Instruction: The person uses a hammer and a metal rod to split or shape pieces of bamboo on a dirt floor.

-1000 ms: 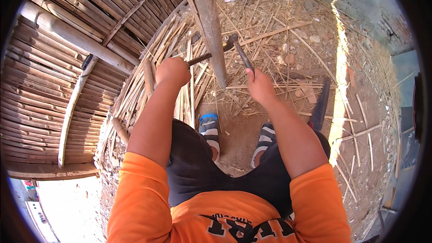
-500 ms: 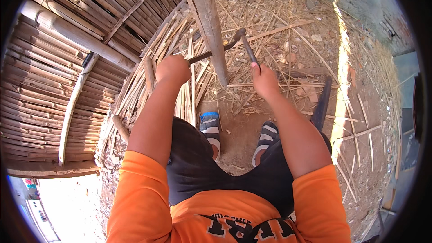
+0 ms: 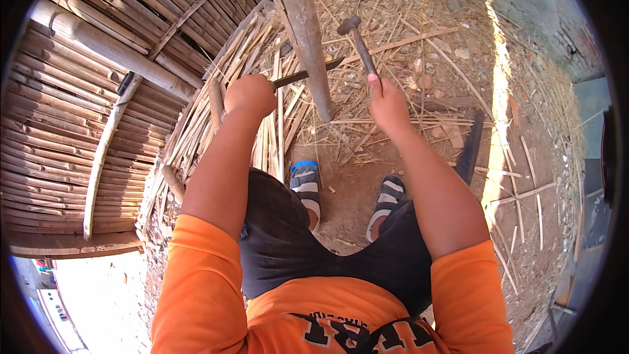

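Right hand [image 3: 388, 106] grips a dark-headed hammer [image 3: 357, 39] raised upright; left hand [image 3: 250, 95] fists a dark chisel [image 3: 306, 74] against the grey post [image 3: 304, 33].

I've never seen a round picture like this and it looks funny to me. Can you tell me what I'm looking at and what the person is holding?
The picture is round because the camera sits on the person's head and has a very wide lens, which bends straight edges near the rim. It looks down, so you see the person's own orange sleeves, arms and sandalled feet. The left hand grips a thin dark metal tool, maybe a chisel, with its tip against a tall wooden post. The right hand holds a hammer lifted up, its head above the tool. On the dirt ground lie lots of bamboo strips and straw-like scraps. At the left stands a wall of bamboo poles. A dark flat blade-like thing lies on the ground at the right; I cannot tell what it is.
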Motion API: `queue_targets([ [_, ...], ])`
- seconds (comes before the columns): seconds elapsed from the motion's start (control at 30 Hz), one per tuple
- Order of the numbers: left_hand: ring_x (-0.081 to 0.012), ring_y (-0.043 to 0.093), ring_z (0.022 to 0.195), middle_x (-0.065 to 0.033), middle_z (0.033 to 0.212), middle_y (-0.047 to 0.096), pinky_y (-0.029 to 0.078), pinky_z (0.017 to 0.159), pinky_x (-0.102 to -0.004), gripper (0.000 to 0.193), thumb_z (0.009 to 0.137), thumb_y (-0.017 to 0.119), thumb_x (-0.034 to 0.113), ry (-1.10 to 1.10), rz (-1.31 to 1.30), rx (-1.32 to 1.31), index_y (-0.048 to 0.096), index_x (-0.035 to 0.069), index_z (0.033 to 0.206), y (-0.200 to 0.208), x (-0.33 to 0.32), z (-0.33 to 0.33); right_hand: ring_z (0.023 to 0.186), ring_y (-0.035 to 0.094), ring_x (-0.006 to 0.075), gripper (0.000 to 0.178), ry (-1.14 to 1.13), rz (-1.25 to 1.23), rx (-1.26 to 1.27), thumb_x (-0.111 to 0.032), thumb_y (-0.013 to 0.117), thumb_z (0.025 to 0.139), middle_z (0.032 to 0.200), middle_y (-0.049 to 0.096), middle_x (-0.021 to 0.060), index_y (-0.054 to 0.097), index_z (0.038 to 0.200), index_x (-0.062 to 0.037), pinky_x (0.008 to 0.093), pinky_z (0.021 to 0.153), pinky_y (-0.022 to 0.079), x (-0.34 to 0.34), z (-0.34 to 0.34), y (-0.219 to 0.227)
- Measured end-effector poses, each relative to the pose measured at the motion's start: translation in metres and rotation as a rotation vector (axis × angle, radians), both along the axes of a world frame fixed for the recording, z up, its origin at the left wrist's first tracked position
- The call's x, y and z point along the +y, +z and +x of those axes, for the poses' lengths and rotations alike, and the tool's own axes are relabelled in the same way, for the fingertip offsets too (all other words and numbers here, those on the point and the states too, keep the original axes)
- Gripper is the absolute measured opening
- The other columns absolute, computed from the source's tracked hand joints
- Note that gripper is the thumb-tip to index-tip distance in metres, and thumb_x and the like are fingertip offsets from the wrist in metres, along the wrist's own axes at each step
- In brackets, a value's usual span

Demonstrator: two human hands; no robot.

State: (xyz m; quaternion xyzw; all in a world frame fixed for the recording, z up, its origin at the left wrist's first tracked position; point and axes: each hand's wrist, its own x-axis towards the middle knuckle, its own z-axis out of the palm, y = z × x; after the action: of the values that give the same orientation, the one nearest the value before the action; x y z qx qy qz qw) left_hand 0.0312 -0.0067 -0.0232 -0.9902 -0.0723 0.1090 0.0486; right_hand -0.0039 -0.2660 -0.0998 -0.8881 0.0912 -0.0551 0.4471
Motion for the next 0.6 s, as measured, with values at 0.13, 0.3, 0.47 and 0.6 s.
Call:
queue_targets([
  [0.13, -0.0334, 0.072, 0.107, -0.0168, 0.113, 0.075, 0.056, 0.096, -0.045, 0.028, 0.089, 0.062, 0.02, -0.032, 0.041, -0.012, 0.077, 0.008, 0.109, -0.003, 0.002, 0.003, 0.081, 0.068, 0.0459, 0.05, -0.129, 0.255, -0.288, -0.046, 0.045, 0.108, 0.08, 0.068, 0.0245, 0.062, 0.098, -0.0003, 0.0544, 0.072, 0.051, 0.005, 0.008, 0.021],
  [0.3, -0.0325, 0.074, 0.105, -0.0174, 0.112, 0.076, 0.059, 0.088, -0.0427, 0.028, 0.089, 0.062, 0.02, -0.07, 0.051, -0.007, 0.078, 0.006, 0.108, -0.001, 0.0, 0.007, 0.077, 0.067, 0.0439, 0.049, 0.035, -0.102, 0.034, -0.046, 0.046, 0.108, 0.079, 0.068, 0.023, 0.062, 0.099, -0.0007, 0.0534, 0.07, 0.05, 0.006, -0.012, -0.043],
  [0.47, -0.0324, 0.073, 0.106, -0.0173, 0.115, 0.075, 0.059, 0.09, -0.042, 0.028, 0.09, 0.061, 0.02, -0.056, 0.064, -0.006, 0.078, 0.007, 0.108, -0.006, 0.013, 0.004, 0.076, 0.067, 0.0437, 0.049, 0.023, -0.061, 0.017, -0.046, 0.045, 0.108, 0.079, 0.068, 0.022, 0.062, 0.1, -0.0003, 0.0537, 0.071, 0.05, -0.002, 0.004, -0.008],
  [0.6, -0.0325, 0.073, 0.107, -0.0175, 0.115, 0.075, 0.059, 0.09, -0.0422, 0.028, 0.089, 0.061, 0.02, -0.029, 0.039, 0.005, 0.078, 0.007, 0.108, -0.002, 0.008, -0.002, 0.076, 0.067, 0.0432, 0.049, -0.106, 0.152, -0.218, -0.046, 0.044, 0.109, 0.077, 0.066, 0.021, 0.061, 0.099, -0.0008, 0.0535, 0.071, 0.05, 0.006, 0.011, 0.016],
])
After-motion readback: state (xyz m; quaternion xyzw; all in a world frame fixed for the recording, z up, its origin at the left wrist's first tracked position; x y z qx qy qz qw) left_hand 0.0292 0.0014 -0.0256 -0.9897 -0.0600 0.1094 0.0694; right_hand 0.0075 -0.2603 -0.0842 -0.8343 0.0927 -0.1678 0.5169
